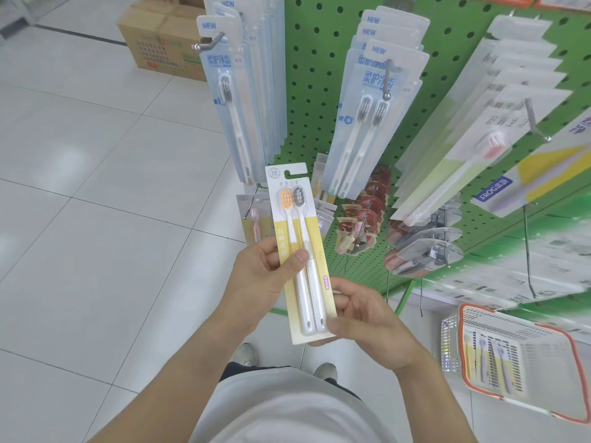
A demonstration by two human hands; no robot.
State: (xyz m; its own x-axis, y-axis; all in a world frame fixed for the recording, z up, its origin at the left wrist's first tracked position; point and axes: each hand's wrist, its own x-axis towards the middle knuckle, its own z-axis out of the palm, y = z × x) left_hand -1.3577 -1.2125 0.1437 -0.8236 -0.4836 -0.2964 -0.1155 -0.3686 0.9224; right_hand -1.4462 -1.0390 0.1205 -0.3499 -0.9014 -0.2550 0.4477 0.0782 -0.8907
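Toothbrush pack (300,225) near hanging packs (372,123) marked NEW.

The yellow cardboard twin-toothbrush pack (303,225) stands upright before the green perforated metal pegboard (319,91), with the left hand (256,276) at its left edge and the right hand (361,318) at its lower right corner. The white plastic basket with orange rim (462,346) hangs right of the hands, below the pegboard. Brown cardboard boxes (160,36) sit far behind, left of the pegboard.

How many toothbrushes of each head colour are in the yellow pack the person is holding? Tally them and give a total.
Orange-headed toothbrush: 1
Grey-headed toothbrush: 1
Total: 2, both in the yellow pack
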